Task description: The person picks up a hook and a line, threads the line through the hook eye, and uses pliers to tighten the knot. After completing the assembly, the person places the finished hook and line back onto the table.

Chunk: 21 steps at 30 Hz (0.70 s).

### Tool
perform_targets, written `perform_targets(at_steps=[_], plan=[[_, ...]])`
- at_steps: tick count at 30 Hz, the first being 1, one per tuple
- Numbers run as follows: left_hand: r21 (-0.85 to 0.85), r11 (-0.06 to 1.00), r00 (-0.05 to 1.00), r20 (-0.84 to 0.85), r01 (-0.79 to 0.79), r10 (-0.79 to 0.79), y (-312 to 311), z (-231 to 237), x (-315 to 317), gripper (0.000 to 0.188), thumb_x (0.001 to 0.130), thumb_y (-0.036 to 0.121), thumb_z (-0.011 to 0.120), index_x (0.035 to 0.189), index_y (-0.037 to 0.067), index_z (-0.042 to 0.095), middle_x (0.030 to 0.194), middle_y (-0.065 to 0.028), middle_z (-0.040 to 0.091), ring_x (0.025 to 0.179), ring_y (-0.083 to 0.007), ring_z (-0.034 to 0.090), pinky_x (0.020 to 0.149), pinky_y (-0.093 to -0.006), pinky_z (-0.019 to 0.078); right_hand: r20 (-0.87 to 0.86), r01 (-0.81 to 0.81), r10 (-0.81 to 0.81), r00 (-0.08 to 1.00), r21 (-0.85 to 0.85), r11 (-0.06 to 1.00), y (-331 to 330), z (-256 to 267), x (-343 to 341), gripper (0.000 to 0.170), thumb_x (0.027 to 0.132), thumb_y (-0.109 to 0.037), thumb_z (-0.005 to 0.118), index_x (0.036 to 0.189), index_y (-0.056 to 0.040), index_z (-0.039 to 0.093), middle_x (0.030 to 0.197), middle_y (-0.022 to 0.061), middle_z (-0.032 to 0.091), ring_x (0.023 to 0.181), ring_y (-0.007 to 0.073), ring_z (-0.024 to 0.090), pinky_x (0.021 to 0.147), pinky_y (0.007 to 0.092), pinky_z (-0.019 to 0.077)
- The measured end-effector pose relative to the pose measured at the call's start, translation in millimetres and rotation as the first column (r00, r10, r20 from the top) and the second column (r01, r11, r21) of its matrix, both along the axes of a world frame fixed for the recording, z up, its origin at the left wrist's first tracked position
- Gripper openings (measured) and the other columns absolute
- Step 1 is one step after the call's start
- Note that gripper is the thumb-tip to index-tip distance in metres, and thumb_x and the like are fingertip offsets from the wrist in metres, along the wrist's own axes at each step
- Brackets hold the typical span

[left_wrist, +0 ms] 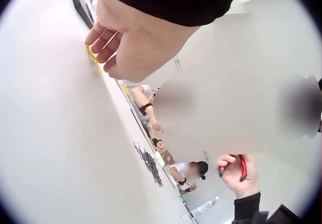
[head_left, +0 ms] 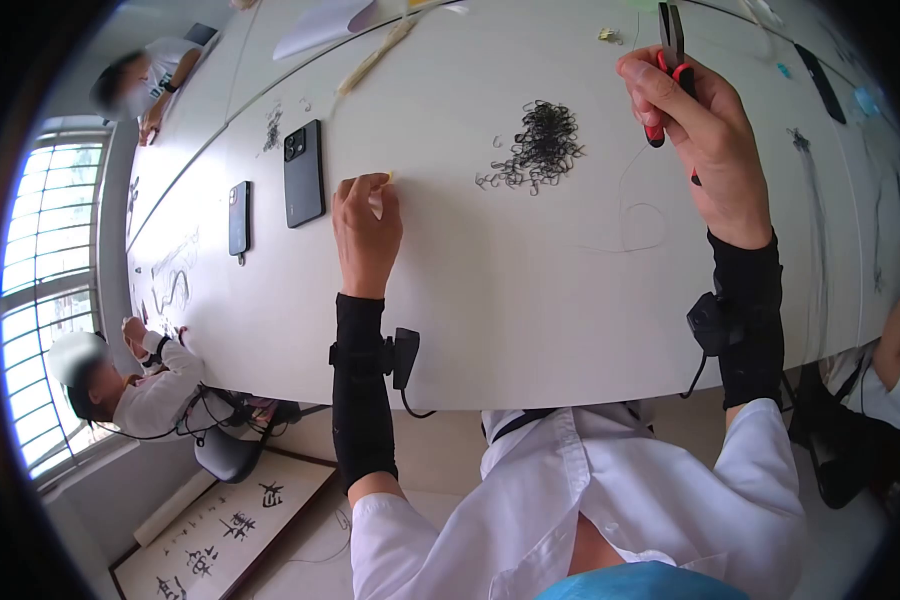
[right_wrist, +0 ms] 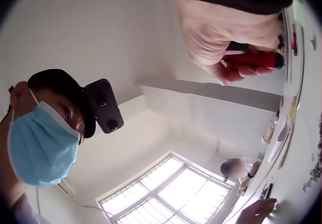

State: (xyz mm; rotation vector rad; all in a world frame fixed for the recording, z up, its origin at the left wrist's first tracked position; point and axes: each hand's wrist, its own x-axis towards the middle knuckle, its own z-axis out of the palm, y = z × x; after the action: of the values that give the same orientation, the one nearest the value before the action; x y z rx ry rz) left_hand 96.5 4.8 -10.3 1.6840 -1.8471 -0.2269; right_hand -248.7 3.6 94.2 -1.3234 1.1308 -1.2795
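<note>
In the head view my right hand [head_left: 712,130] is raised over the table's right side and grips pliers [head_left: 673,42] with red-and-black handles, the dark metal tips pointing away from me. The right wrist view shows one red handle [right_wrist: 254,60] lying across the curled fingers. My left hand [head_left: 367,228] is low at the tabletop, fingers bent, with a thin yellow piece [head_left: 389,177] at its fingertips. In the left wrist view this yellow piece [left_wrist: 93,54] shows as a narrow strip, partly hidden by the fingers. Between the hands lies a pile of small black hooks [head_left: 542,140].
Two phones, a larger one [head_left: 304,174] and a smaller one [head_left: 239,218], lie left of my left hand. A thin wire [head_left: 642,228] curls below the right hand. A bundle of pale strands [head_left: 378,58] lies at the back. Other people sit around the table [head_left: 530,320].
</note>
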Motion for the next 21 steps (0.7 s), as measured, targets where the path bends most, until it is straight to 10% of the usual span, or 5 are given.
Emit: perform_targets(at_steps=[13, 21], plan=[[-0.065, 0.994, 0.991, 0.105, -0.082, 0.089, -23.4, 2.4, 14.8, 0.023, 0.087, 0.002, 0.062, 0.109, 0.004, 0.068, 0.102, -0.0129, 0.065, 0.101, -0.0307, 0.059, 0.094, -0.0408, 0.0458, -0.114, 0.05, -0.047, 0.992, 0.021, 0.999, 3.2, 9.4, -11.4, 0.026, 0.096, -0.027, 0.06, 0.099, -0.0022, 0.065, 0.078, -0.0035, 0.05, 0.073, 0.0068, 0.043, 0.068, 0.0237, 0.0335], [-0.006, 0.998, 0.991, 0.119, -0.064, 0.064, -38.0, -10.6, 31.2, 0.014, 0.086, 0.015, 0.07, 0.094, 0.003, 0.072, 0.086, -0.0082, 0.067, 0.078, -0.0238, 0.06, 0.078, -0.0359, 0.0497, -0.138, 0.009, -0.007, 0.99, 0.015, 1.0, 2.3, 12.6, -16.6, 0.025, 0.098, -0.027, 0.058, 0.101, -0.0024, 0.063, 0.076, -0.0043, 0.046, 0.072, 0.0068, 0.041, 0.068, 0.0235, 0.0324]])
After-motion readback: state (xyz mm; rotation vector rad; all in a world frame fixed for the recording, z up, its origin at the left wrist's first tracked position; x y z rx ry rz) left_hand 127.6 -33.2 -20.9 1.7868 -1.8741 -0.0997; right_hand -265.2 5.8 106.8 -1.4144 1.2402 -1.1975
